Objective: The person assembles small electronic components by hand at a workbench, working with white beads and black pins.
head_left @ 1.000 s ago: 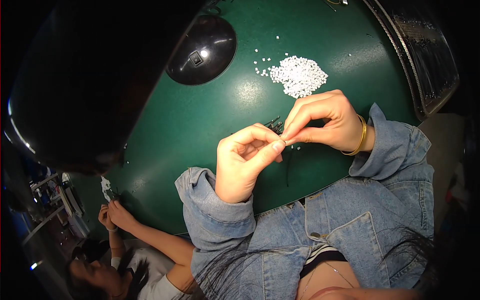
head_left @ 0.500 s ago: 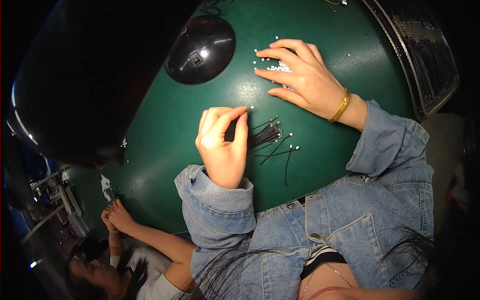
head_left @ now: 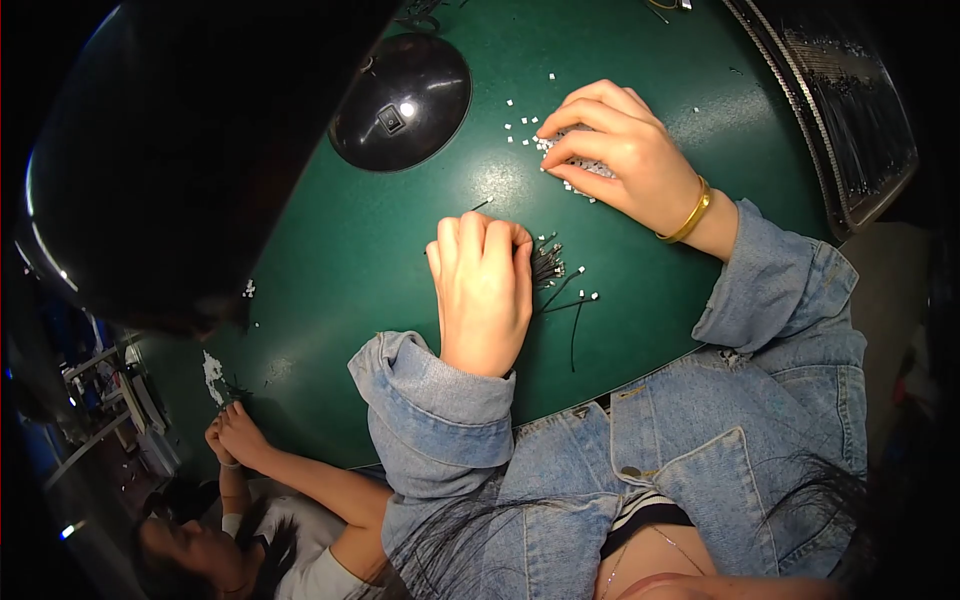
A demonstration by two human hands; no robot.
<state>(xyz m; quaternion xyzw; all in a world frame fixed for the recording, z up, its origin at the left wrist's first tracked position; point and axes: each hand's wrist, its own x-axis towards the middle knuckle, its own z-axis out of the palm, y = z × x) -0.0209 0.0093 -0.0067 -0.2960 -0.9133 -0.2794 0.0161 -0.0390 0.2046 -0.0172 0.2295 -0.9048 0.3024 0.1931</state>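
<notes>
My left hand (head_left: 482,290) is curled over the left part of a bundle of thin black wires (head_left: 548,262). Its fingertips are hidden, so what they grip does not show. One black wire with a small white tip (head_left: 484,204) juts out beyond the knuckles. Farther right, my right hand (head_left: 625,150) rests at a pile of tiny white connector housings (head_left: 590,150), its fingers bent and apart, with pieces visible between them. Beside the bundle lie several loose black wires (head_left: 561,290) with white connectors on their ends.
A black round lamp base (head_left: 400,103) with a switch stands on the green table (head_left: 640,290), a large dark lamp head (head_left: 170,150) looming at left. A rack of wires (head_left: 840,110) lines the far right. Lower left, a co-worker's hands (head_left: 236,435) work near another white pile (head_left: 212,370).
My left hand has moved right from beside the bundle onto it, turning knuckles up. My right hand's spread fingers have drawn in toward the pile, shifting some white pieces.
</notes>
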